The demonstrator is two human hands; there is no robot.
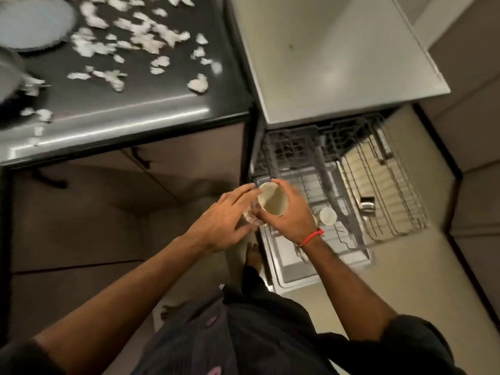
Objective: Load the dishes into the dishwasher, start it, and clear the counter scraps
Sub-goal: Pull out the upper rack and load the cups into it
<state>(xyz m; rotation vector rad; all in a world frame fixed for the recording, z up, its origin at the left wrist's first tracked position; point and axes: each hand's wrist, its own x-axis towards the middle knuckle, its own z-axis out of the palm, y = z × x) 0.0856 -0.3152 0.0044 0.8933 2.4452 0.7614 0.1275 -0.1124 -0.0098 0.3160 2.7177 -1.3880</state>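
Note:
My right hand [289, 215] grips a cream cup [272, 198], mouth facing up toward me, above the left front corner of the pulled-out dishwasher rack [392, 190]. My left hand [224, 215] is beside it with straight fingers touching the cup's side. A second patterned piece shows under the cup, mostly hidden by my hands. Another cream cup [328, 215] stands in the rack. White scraps [140, 36] lie scattered over the dark counter [135, 115]. A pale plate [32, 23] sits at the counter's far left.
The dishwasher door [292, 269] lies open below the rack. A pale appliance top [338, 55] sits above the dishwasher. Brown cabinet fronts [94, 212] are under the counter. My bare feet [253, 253] stand on the floor by the door. A grey pot edge [9, 74] shows at far left.

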